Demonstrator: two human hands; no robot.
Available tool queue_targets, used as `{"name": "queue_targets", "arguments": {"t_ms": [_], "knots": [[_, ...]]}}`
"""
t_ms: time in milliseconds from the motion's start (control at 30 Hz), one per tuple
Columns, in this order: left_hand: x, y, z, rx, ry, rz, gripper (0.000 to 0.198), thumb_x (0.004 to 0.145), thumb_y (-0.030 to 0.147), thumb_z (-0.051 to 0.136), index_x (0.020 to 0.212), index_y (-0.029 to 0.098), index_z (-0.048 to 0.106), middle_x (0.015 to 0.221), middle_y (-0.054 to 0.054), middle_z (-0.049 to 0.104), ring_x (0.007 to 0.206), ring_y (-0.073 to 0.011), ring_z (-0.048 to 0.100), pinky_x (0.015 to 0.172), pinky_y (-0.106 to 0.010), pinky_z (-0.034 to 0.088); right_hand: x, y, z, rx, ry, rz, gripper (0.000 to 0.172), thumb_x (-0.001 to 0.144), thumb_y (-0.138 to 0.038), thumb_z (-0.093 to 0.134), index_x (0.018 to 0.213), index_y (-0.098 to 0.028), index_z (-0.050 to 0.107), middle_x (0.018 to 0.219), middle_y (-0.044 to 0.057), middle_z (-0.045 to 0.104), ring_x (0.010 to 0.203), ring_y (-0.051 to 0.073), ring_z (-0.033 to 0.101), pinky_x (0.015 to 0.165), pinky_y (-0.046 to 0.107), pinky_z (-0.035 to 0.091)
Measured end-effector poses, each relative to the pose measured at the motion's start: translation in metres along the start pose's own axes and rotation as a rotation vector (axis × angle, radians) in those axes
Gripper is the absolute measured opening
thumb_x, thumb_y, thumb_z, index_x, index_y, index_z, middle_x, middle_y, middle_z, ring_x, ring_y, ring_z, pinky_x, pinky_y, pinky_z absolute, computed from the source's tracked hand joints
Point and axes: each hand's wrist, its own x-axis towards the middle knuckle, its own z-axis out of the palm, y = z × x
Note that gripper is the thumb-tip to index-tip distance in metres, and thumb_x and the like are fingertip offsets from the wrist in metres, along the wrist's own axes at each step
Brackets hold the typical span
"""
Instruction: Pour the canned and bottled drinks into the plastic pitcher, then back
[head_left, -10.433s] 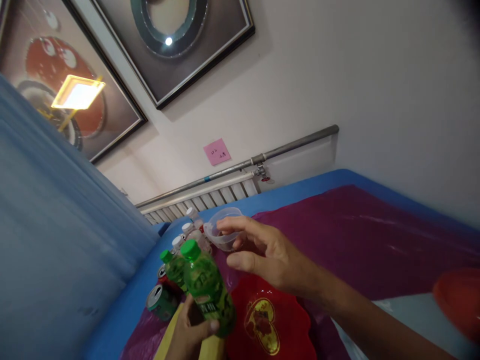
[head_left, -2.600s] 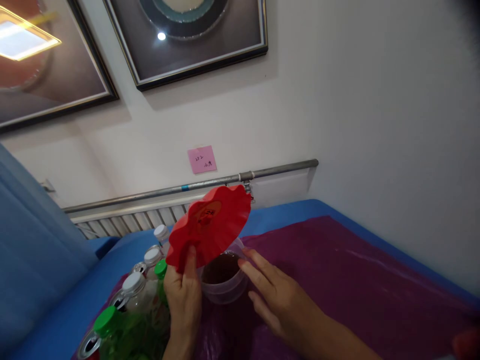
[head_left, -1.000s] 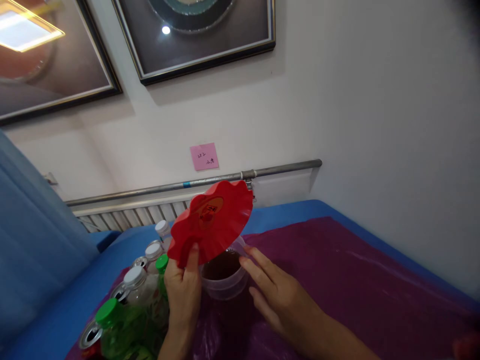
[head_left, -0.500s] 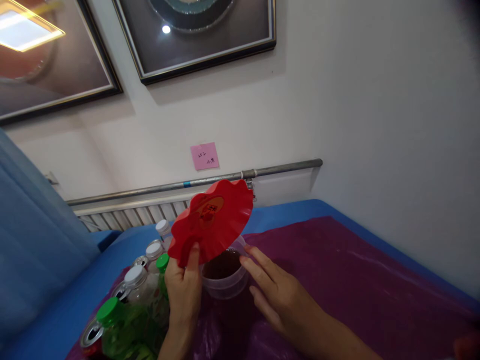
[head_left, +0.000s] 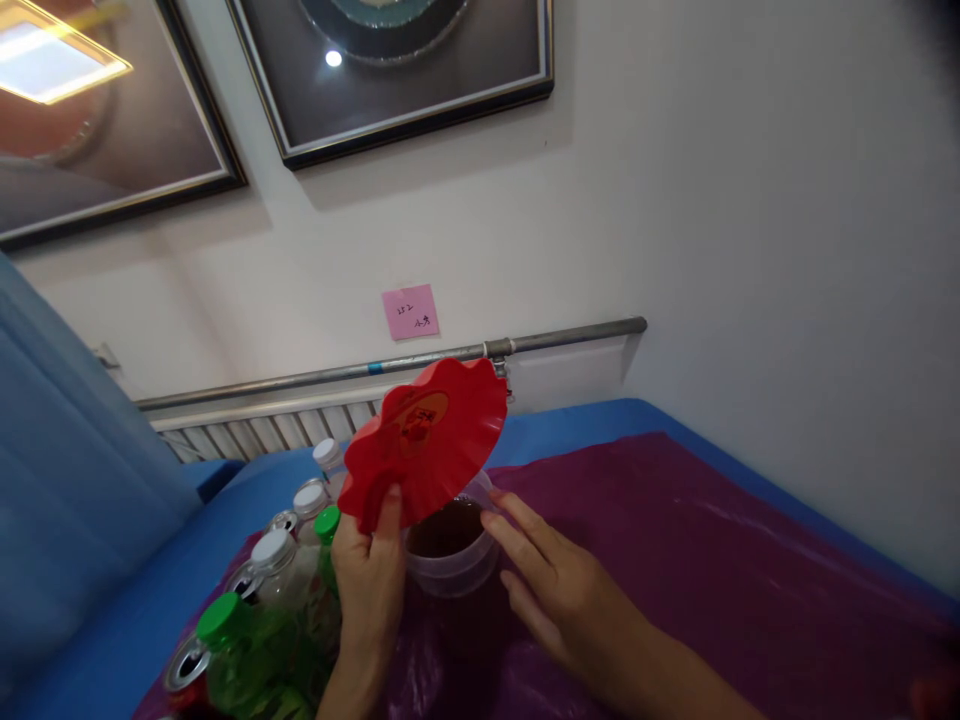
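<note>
My left hand (head_left: 371,580) pinches the lower left edge of a red wavy-edged plastic plate (head_left: 450,430), thumb on its near face. The plate is tilted up and has a printed gold-and-black design. Just below it stands a clear plastic tub (head_left: 454,578) containing dark liquid (head_left: 446,530); the plate hides part of its far left rim. With fingers stretched out, my right hand (head_left: 559,580) rests its fingertips against the tub's right rim.
Green-capped bottles (head_left: 240,650), white-capped bottles (head_left: 281,570) and drink cans (head_left: 187,670) crowd the left. Purple plastic sheeting (head_left: 675,560) covers the blue tabletop (head_left: 592,415). Behind are a metal pipe (head_left: 570,337), a radiator (head_left: 247,432) and the wall; a blue curtain (head_left: 75,480) hangs left.
</note>
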Motion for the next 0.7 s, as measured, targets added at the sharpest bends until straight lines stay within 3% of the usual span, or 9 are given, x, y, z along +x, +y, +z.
{"name": "queue_targets", "arguments": {"t_ms": [533, 700], "knots": [[-0.0001, -0.0043, -0.0016, 0.004, -0.026, 0.005, 0.042, 0.078, 0.046, 0.067, 0.109, 0.018, 0.069, 0.111, -0.009, 0.071, 0.105, -0.0254, 0.064, 0.096, -0.041, 0.047, 0.0013, 0.0005, 0.0014, 0.006, 0.009, 0.006, 0.048, 0.088, -0.003, 0.042, 0.136, -0.009, 0.048, 0.135, 0.023, 0.055, 0.122, 0.027, 0.059, 0.09, 0.039, 0.059], [0.0009, -0.0089, 0.0002, -0.037, -0.006, 0.012, 0.042, 0.077, 0.046, 0.069, 0.11, 0.02, 0.069, 0.111, -0.008, 0.071, 0.104, -0.0243, 0.064, 0.095, -0.039, 0.048, 0.0004, 0.0015, 0.0029, 0.014, 0.016, 0.006, 0.056, 0.086, -0.002, 0.044, 0.141, -0.012, 0.044, 0.138, 0.02, 0.054, 0.125, 0.027, 0.057, 0.093, 0.039, 0.058]]}}
